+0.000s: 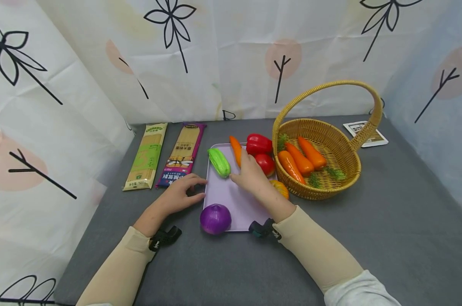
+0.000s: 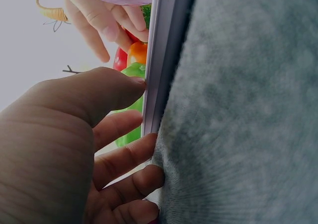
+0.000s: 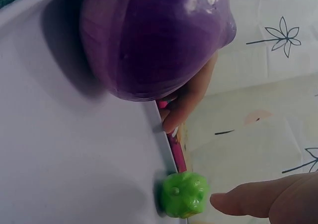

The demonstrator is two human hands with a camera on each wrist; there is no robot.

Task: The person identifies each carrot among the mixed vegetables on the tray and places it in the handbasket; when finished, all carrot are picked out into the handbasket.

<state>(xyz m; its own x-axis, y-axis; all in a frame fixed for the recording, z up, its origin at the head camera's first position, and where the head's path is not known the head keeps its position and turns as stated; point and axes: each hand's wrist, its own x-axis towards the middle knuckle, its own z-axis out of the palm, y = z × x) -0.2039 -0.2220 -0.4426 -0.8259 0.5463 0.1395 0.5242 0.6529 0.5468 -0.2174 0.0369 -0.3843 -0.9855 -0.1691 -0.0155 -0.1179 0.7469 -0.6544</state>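
Note:
My left hand (image 1: 182, 194) rests at the left edge of a pale purple tray (image 1: 217, 193), its fingertips and thumb by the rim. My right hand (image 1: 253, 175) hovers over the tray beside a toy carrot (image 1: 236, 149), its fingers loosely extended. The carrot's lower end is hidden by that hand. In the right wrist view its thumb is apart from a green ridged vegetable (image 3: 184, 194). A purple onion (image 1: 215, 219) sits at the tray's near left corner. Along the right side are a red pepper (image 1: 259, 144), a tomato (image 1: 265, 163) and a partly covered small pumpkin (image 1: 280, 188).
A wicker basket (image 1: 330, 191) with a tall handle stands right of the tray, holding three carrots (image 1: 300, 158). Two packs of noodles, one green (image 1: 146, 157) and one purple (image 1: 182, 155), lie left. A flat packet (image 1: 372, 138) lies behind the basket. Patterned cloth walls enclose the grey table.

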